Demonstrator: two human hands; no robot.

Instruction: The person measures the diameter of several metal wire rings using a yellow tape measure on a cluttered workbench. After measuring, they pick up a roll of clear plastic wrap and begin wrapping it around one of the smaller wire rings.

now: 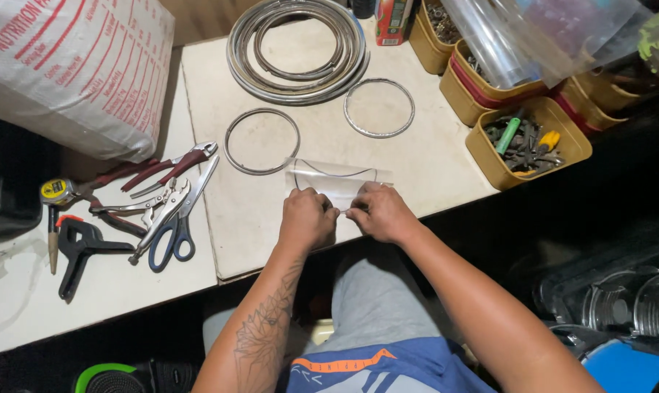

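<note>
Left hand: fingers closed, pinching clear plastic sleeve
Right hand: fingers pinching same sleeve — ring inside
Bench: loose metal ring — beyond fingers

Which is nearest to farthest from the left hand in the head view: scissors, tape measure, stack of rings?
From the left hand:
1. Scissors, just to its left.
2. Stack of rings, far edge of the board.
3. Tape measure, far left.

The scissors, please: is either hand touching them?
No, the scissors lie among the tools to the left, while both the left hand and right hand press on a clear plastic sheet.
</note>
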